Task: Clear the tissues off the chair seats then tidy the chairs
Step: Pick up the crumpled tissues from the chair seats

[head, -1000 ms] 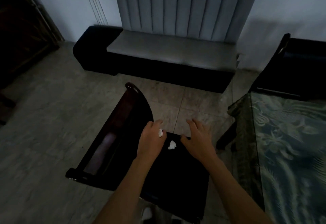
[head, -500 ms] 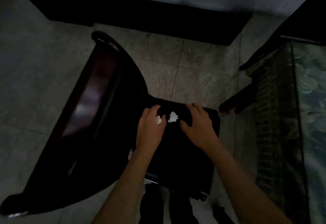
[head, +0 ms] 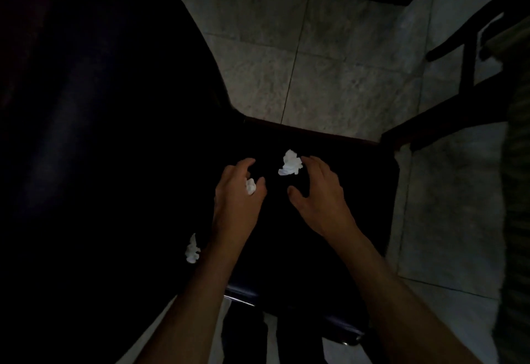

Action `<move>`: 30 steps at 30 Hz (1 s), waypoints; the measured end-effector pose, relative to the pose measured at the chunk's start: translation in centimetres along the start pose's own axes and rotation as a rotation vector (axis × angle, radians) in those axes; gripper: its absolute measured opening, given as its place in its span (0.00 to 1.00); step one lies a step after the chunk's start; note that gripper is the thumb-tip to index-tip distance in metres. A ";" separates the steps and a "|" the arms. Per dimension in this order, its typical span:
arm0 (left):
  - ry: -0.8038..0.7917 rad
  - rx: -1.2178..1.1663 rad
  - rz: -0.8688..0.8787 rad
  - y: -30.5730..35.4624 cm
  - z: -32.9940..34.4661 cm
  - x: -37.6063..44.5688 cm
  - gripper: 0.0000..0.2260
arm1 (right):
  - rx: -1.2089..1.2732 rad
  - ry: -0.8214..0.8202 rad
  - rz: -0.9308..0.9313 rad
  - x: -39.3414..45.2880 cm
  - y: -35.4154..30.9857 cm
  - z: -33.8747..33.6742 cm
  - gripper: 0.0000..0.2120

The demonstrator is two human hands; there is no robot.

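right hand hovers over the dark chair seat, fingers spread and arched, thumb swung out wide, holding nothing. the crumpled tissue lies on the seat just ahead and to the left of that hand, at the fingertips; touching or a hair apart, cannot tell. it sits in the gap between index and thumb, so the next move is likely a short forward curl to pinch it. the wad is lumpy, slightly taller than wide, no real long axis. the right hand is clearly the nearer one. left hand is beside it, apart, and already pinches a small tissue bit between thumb and fingers, so it is busy. a third tissue lies lower left beside the left forearm, near where the seat meets the chair back; too dark to tell exactly what it rests on. the seat's far edge is near the wad, with tiled floor beyond; a careless push could knock it off. open room above and to the right on the seat; a table leg stands well apart at right.
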State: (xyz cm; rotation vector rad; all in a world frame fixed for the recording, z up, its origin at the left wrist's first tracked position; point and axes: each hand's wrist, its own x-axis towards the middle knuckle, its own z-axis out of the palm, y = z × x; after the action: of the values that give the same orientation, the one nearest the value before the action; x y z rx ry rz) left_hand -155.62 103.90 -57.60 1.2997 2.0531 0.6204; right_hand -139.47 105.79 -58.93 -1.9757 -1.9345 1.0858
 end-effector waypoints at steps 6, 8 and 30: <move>0.001 -0.038 -0.034 -2.4 3.0 1.5 0.17 | -0.053 0.070 -0.021 3.0 1.7 2.2 0.32; 0.021 -0.098 -0.077 -2.7 3.5 1.6 0.16 | -0.061 0.068 -0.025 3.6 1.9 2.6 0.32; -0.048 -1.647 -0.895 -4.0 3.6 -0.7 0.08 | 0.180 0.034 0.236 4.3 2.9 4.7 0.11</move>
State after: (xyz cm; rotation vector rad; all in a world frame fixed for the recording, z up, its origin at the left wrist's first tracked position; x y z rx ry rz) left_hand -155.31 101.89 -62.58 -0.5100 1.0883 1.2775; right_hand -140.42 107.70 -65.60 -2.1429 -1.5552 1.2240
